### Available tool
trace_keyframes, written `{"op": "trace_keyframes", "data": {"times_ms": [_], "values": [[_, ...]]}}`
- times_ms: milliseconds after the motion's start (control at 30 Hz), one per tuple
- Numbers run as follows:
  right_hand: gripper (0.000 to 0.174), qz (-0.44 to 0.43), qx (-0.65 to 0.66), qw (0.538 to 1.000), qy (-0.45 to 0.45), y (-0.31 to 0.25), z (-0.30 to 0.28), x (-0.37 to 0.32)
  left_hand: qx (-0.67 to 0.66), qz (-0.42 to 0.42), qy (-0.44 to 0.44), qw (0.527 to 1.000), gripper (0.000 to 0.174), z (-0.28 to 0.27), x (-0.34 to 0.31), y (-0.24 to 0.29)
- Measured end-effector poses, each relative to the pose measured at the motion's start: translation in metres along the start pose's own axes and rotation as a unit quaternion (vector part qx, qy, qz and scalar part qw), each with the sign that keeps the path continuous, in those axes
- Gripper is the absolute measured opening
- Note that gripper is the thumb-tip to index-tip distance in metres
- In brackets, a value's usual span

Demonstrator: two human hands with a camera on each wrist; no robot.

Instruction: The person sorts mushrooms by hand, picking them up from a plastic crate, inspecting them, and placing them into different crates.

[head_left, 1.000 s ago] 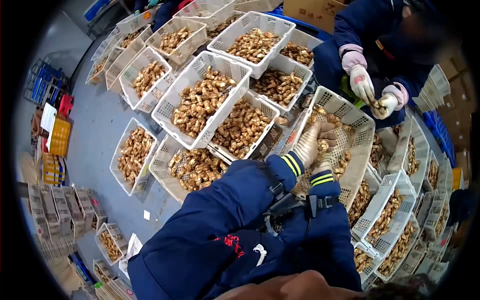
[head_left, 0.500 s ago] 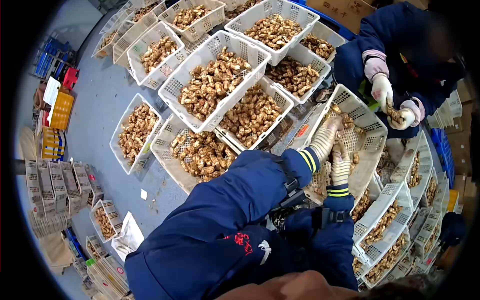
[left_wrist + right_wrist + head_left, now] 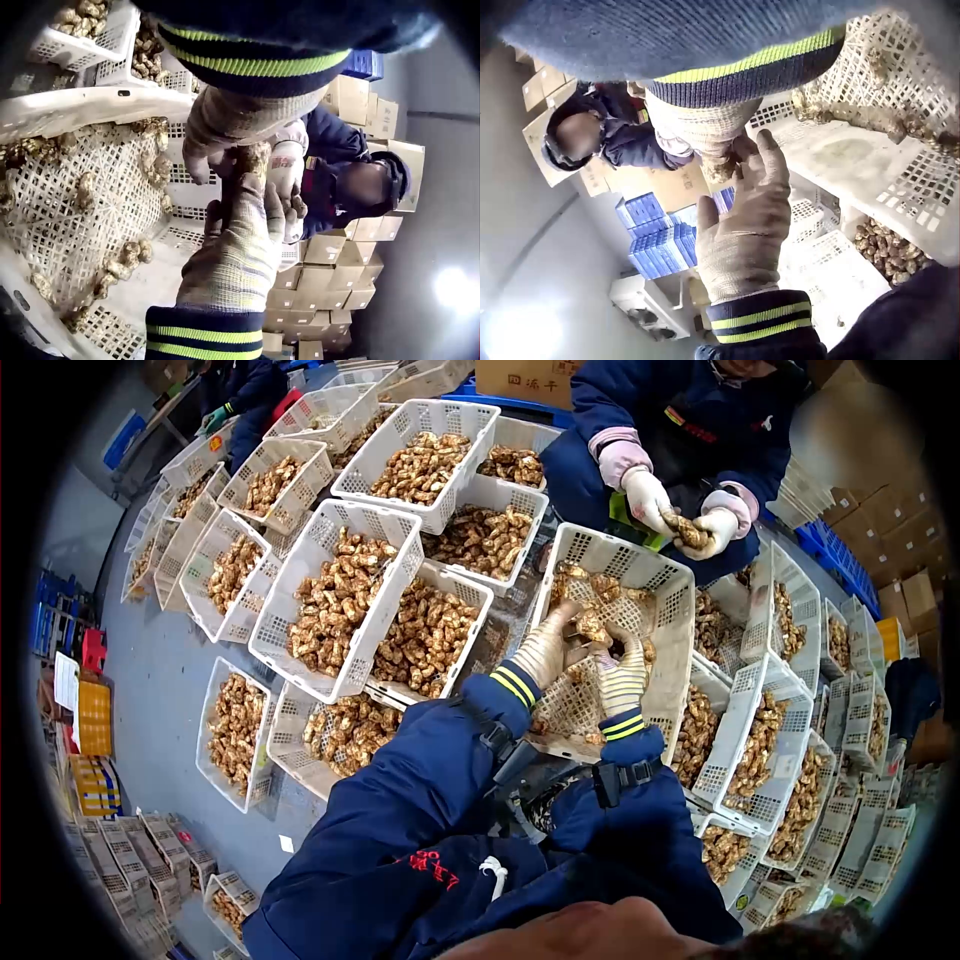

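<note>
Both of my gloved hands meet over a white plastic basket (image 3: 676,622) that holds a thin layer of brown knobbly pieces. Between them is one brown piece (image 3: 592,628). My left hand (image 3: 548,648) curls its fingers round it from the left. My right hand (image 3: 620,672) pinches it from the right. The left wrist view shows the left hand (image 3: 225,131) wrapped on the piece (image 3: 253,157), with the right hand (image 3: 240,247) reaching up against it. In the right wrist view the right hand (image 3: 705,139) grips the piece (image 3: 721,169) and the left hand (image 3: 746,217) touches it.
A person in a blue jacket sits opposite, gloved hands (image 3: 690,530) holding another brown piece. Several full white baskets (image 3: 335,600) crowd the floor to the left, more baskets (image 3: 760,760) stand to the right. Cardboard boxes (image 3: 352,247) are stacked behind.
My hands were lower among the basket's loose pieces; now they are drawn together and hold one piece above it. My head has turned, shifting the whole view.
</note>
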State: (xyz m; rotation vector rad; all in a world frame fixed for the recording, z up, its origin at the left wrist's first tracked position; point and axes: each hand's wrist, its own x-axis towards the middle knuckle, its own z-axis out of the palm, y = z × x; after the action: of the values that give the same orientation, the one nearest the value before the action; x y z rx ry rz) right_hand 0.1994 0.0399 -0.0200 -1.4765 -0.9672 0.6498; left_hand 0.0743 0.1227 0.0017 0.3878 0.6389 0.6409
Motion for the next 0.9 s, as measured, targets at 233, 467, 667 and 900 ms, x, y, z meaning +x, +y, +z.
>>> {"op": "trace_keyframes", "data": {"times_ms": [233, 467, 667, 900], "values": [[0.041, -0.079, -0.047, 0.996, -0.019, -0.003, -0.006, 0.001, 0.025, 0.024, -0.063, 0.997, 0.056, -0.004, -0.002, -0.008], [0.049, -0.048, -0.055, 0.995, -0.07, -0.002, -0.016, 0.003, 0.117, 0.041, -0.101, 0.987, 0.058, -0.011, 0.001, -0.008], [0.053, 0.177, 0.275, 0.942, -0.079, 0.007, -0.022, 0.009, 0.035, 0.039, -0.138, 0.989, 0.058, -0.003, -0.001, -0.006], [0.063, 0.283, 0.28, 0.917, -0.023, -0.006, -0.017, 0.007, 0.074, 0.033, -0.131, 0.988, 0.063, 0.003, -0.006, -0.004]]}}
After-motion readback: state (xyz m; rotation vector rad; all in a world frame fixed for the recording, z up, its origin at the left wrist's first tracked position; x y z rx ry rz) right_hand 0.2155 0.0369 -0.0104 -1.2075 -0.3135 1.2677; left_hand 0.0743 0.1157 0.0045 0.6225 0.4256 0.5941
